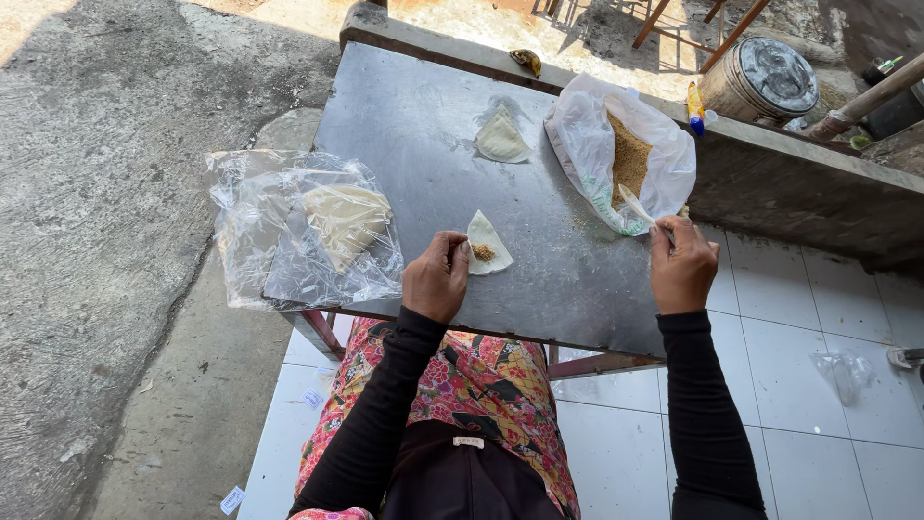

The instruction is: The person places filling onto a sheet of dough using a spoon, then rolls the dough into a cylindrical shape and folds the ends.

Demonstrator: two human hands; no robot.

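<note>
Wrapper (488,243) touches left fingers (456,248), filling on top.

A clear plastic bag (289,231) of pale wrappers hangs over the near left corner of the grey metal table (423,125). A folded wrapper (501,140) lies alone further up. On the concrete ledge (770,154) sit a lidded metal drum (760,79) and what may be a banana peel (526,60). A crumpled plastic scrap (842,371) lies on the white tiles (799,318).

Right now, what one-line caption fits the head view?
Left hand pins a filled wrapper on the metal table; right hand spoons from a bag of brown filling.
</note>
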